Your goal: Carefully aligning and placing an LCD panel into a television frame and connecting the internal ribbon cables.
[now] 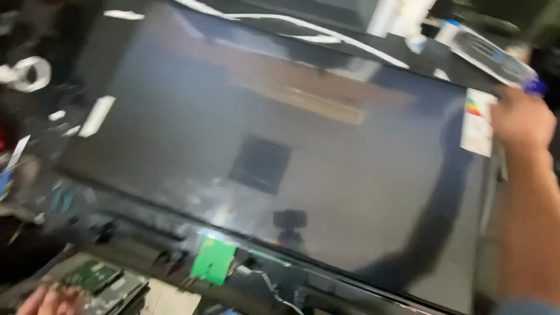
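A large flat display panel [245, 134] with a glossy dark face lies tilted across the workbench and fills most of the view; it mirrors the ceiling and my head camera. My right hand [521, 119] grips the panel's far right edge beside a white label with coloured bars [477, 121]. My left hand [51, 300] shows only partly at the bottom left corner, fingers curled at the edge of a metal part with a green circuit board [92, 275]. Whether it holds that part is unclear. The picture is motion-blurred.
A green tag [213, 261] and thin cables sit along the panel's lower edge. A roll of white tape [29, 73] lies at the far left. A printed sheet [493, 55] and white packaging [402, 16] lie beyond the panel's top right corner.
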